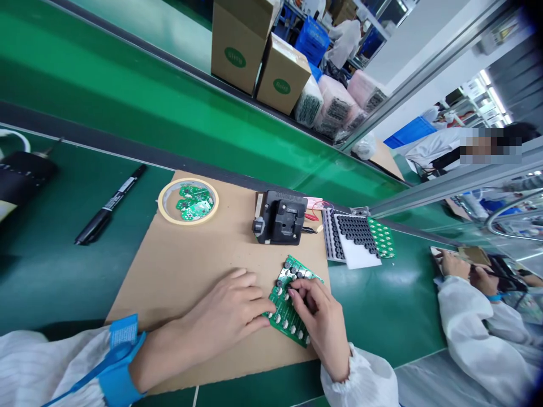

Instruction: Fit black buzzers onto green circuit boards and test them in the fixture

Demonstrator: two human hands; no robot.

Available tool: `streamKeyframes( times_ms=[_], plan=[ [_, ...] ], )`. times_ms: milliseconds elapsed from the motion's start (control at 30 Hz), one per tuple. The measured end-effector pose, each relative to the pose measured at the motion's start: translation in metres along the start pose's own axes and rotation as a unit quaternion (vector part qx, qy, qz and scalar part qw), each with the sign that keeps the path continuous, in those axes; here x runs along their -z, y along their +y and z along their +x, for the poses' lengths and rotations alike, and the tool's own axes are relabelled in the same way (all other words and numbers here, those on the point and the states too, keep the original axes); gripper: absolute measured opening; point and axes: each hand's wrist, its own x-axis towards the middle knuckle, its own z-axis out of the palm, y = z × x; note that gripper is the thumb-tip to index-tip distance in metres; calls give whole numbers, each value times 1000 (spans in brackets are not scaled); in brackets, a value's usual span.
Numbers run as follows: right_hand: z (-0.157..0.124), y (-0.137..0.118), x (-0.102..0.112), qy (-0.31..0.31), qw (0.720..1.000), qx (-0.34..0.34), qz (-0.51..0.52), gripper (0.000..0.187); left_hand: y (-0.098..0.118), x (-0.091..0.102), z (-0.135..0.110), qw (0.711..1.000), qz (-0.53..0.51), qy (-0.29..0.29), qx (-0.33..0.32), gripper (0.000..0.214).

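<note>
While your right hand (pixel 317 323) is pinching a black component (pixel 280 291) on the green circuit-board panel (pixel 285 315) at lower center, your left hand (pixel 224 308) is pressing its loosely spread fingers against the panel's edge; a ring of tape (pixel 188 182) is holding small green boards (pixel 194 202) on the cardboard sheet (pixel 169 282), center left.

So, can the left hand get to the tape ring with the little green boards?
Probably yes. The left hand lies on the cardboard sheet, and the tape ring sits on that same sheet ahead of it, with no object standing between them.
</note>
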Motion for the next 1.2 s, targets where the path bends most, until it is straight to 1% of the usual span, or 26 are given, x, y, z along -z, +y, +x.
streamKeyframes(
  times_ms=[267, 500, 600, 700, 867, 1000, 1200],
  plan=[
    [4, -4, 6, -40, 998, 8, -39, 19, -1, -2, -3, 1000, -11, 19, -1, 4],
    [13, -10, 12, -54, 991, 46, -109, 37, -1, -3, -4, 999, -15, 31, -3, 8],
    [15, -11, 12, -60, 989, 43, -124, 41, -1, -3, -3, 1000, -13, 27, -3, 8],
    [13, -13, 12, -57, 990, 32, -123, 41, 0, -2, -2, 1000, -8, 23, -6, 8],
    [6, -13, 11, -52, 993, 21, -104, 36, 0, -2, -4, 1000, 2, 22, -8, 14],
    [3, -12, 10, -45, 994, 9, -101, 35, -1, -5, -5, 1000, 12, 13, -11, 11],
    [5, -12, 9, -38, 991, 0, -127, 37, -1, -4, -5, 1000, 1, 10, -4, 8]
  ],
)
